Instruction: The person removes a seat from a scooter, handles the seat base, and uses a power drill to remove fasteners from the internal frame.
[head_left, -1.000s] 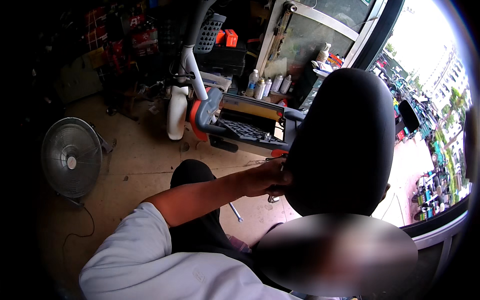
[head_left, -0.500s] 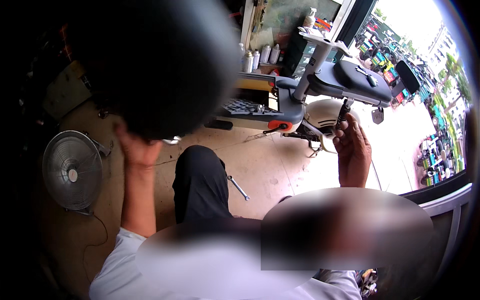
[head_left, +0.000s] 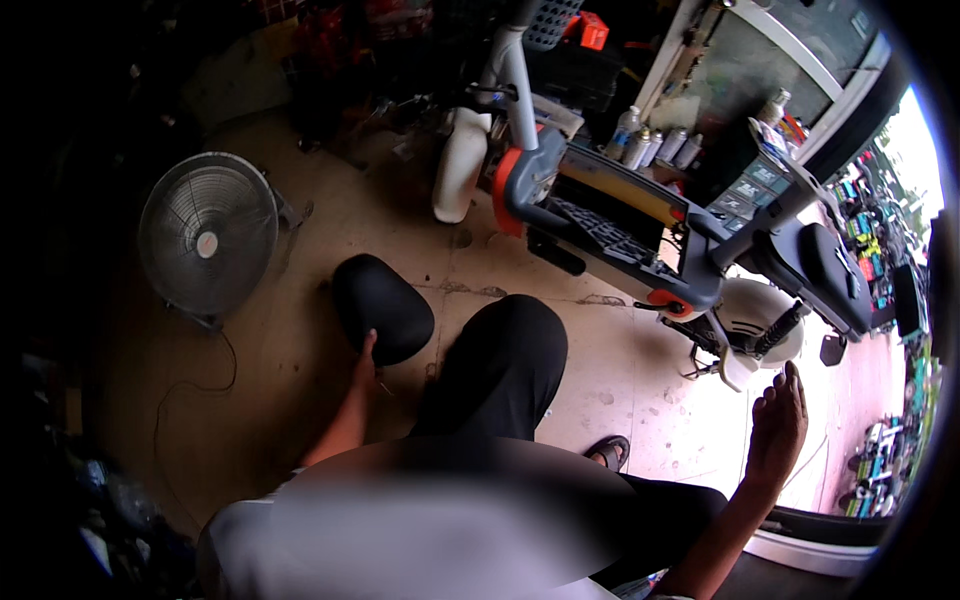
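Note:
My left hand (head_left: 368, 362) grips a black padded saddle (head_left: 384, 305) by its near edge, with the thumb lying over the top. The saddle is low over the floor, left of my knee; its underside is hidden. Off to the right, my right hand (head_left: 777, 425) is raised with its fingers partly bent and apart, and nothing shows in it. Just beyond it are the rear wheel cover (head_left: 748, 312) and black spring shock (head_left: 782, 332) of a grey and orange electric bike (head_left: 625, 245). The bike's footboard compartment is uncovered.
A round floor fan (head_left: 208, 240) stands at the left, its cord (head_left: 228, 370) trailing on the floor. Spray cans (head_left: 655, 148) and grey drawers (head_left: 745, 190) stand behind the bike. Parked two-wheelers (head_left: 880, 450) line the outside at right. My sandalled foot (head_left: 610, 452) rests near the bike.
The saddle has gone from high and close in front of me down toward the floor, still in my left hand. My view has turned left. My right hand stays raised near the rear wheel.

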